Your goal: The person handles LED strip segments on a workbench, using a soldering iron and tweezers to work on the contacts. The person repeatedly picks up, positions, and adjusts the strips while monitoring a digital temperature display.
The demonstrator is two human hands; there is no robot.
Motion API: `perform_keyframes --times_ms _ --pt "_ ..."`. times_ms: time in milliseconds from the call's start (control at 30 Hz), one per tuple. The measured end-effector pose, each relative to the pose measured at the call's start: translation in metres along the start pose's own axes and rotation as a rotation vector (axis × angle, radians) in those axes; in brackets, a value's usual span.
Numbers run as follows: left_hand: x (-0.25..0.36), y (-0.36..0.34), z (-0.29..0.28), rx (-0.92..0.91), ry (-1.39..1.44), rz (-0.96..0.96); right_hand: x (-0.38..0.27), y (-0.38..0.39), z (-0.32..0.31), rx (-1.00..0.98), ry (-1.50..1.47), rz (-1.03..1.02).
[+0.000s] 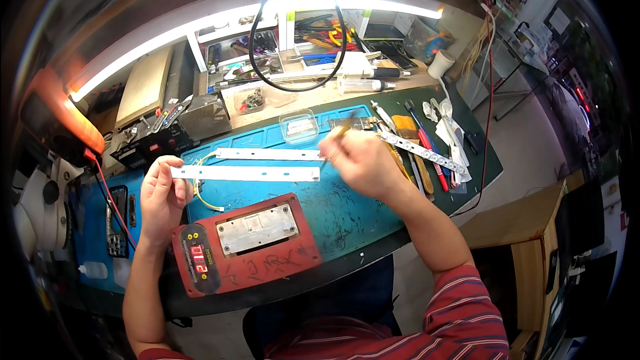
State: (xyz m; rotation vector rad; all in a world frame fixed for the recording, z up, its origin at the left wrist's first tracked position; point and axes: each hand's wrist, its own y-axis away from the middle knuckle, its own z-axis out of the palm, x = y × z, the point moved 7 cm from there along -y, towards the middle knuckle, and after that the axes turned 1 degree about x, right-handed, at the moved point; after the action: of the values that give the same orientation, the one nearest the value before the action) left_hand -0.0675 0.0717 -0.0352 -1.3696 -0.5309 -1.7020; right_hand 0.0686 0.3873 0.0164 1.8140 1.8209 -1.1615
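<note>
My left hand (160,193) pinches the left end of a white LED strip (253,173), held level over the blue work mat (347,217). Just beyond it runs a second white strip (267,154), with thin yellowish wires (198,190) curving from its left end to a small white plug. My right hand (367,160) is closed round a slim, pen-like tool (346,125), blurred and mostly hidden by the fingers. Its fingertips are near the right end of the second strip; whether they touch it I cannot tell. A strip with round lenses (427,153) lies to the right.
A red heating plate (293,260) with a lit display sits in front of me. Beyond the strips stands a small clear box (299,127). Brushes and a red pen (441,179) lie at the right. A black cable loop (252,40) hangs over the bench; a microscope (40,207) stands left.
</note>
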Motion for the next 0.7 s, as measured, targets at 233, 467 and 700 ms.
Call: perform_keyframes --times_ms 233,467,700 --pt "0.005 0.002 0.002 -0.059 -0.002 -0.009 -0.006 -0.002 -0.006 0.020 -0.091 0.045" --pt "0.002 0.004 0.013 -0.139 0.028 -0.067 -0.026 0.011 -0.003 -0.027 -0.505 -0.238" --pt "0.003 0.006 0.013 -0.143 -0.022 -0.102 -0.049 0.018 0.004 -0.100 -0.428 -0.496"
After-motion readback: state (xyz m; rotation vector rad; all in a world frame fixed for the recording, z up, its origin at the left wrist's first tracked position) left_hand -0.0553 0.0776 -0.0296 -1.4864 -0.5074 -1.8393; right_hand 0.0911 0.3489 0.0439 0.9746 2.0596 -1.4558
